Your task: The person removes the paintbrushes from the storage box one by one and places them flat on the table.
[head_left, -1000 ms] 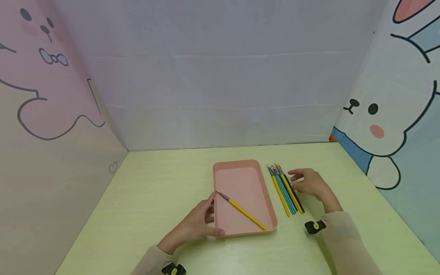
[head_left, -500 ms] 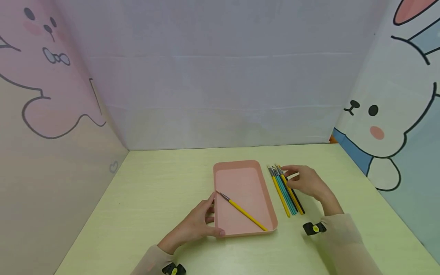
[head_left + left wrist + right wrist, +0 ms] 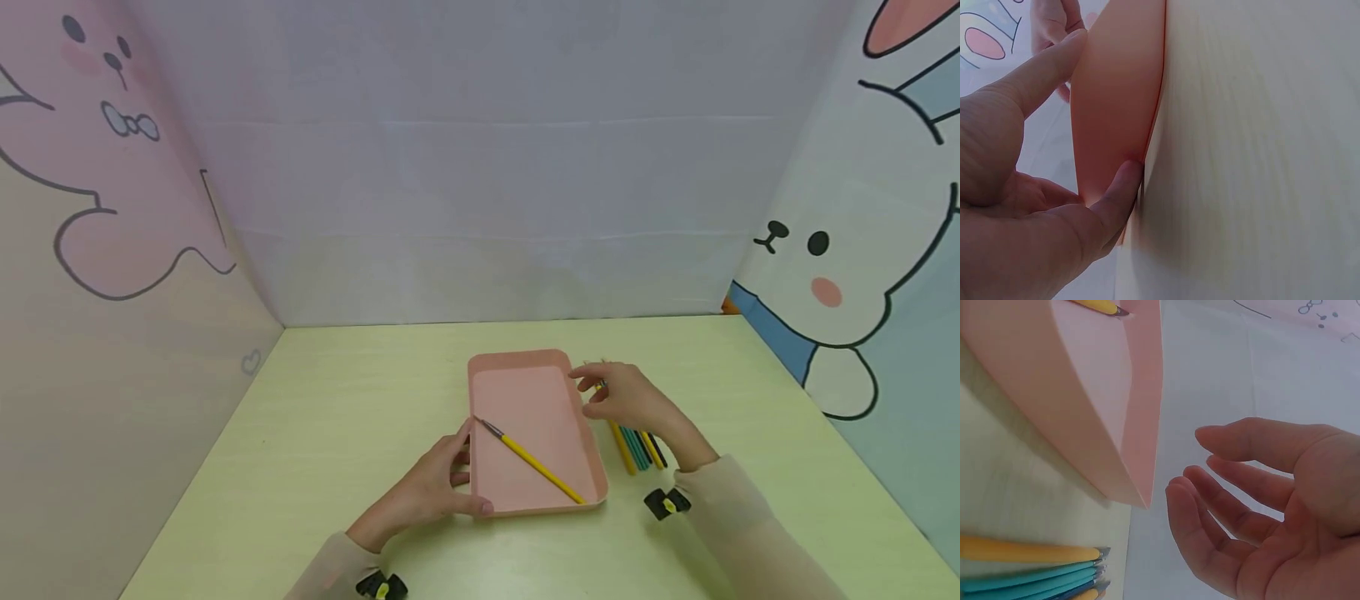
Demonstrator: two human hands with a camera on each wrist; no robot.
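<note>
A shallow pink tray [image 3: 528,433] lies on the table, with a yellow-handled paintbrush [image 3: 532,461] slanting across it, its bristle tip against the left wall. My left hand [image 3: 427,483] rests against the tray's near left corner; in the left wrist view its fairly straight fingers and thumb touch the outer wall [image 3: 1119,94]. Over the tray's right rim hovers my right hand [image 3: 630,400], fingers loosely bent and holding nothing in the right wrist view. Beneath it, several paintbrushes [image 3: 636,450] with yellow, teal and dark handles lie side by side, their upper parts mostly hidden by the hand.
The pale wooden table [image 3: 360,392] runs back to a white sheet wall [image 3: 480,208]. Cartoon-printed panels stand at both sides, pink and beige on the left [image 3: 150,350], white and blue on the right [image 3: 855,275].
My right hand has moved left from beside the row of brushes, across them to the tray's right rim. The left hand, the tray and the brush in it have stayed in place.
</note>
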